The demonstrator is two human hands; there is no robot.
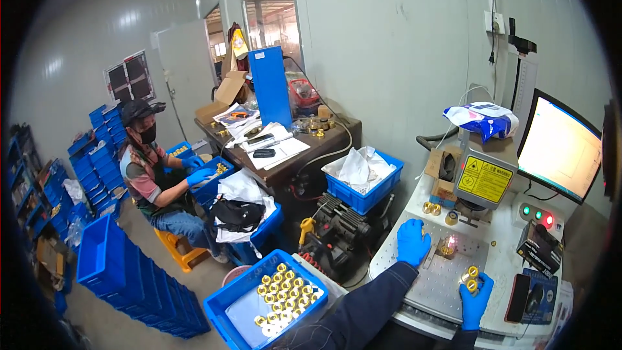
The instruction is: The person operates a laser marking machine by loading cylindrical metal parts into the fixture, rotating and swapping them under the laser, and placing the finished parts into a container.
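My left hand (413, 244), in a blue glove, is over the left part of the perforated metal plate (421, 285), fingers drawn together. A speck of brass colour shows at its fingertips; what they hold is mostly hidden. Just right of it, a brass part sits in a small clear fixture (447, 247) on the plate. At the plate's near right corner my right hand (476, 303), also gloved, has thumb and fingers around round brass fittings (472, 284). Above the plate hangs the head of a marking machine (483, 180) with a yellow warning label.
A blue bin (220, 304) of brass fittings stands left of my arm. More brass pieces (431, 208) sit behind the plate. To the right are a monitor (560, 146), a lit button box (539, 215) and a phone (517, 298). A co-worker (155, 168) sits at far left beside stacked blue crates (139, 279).
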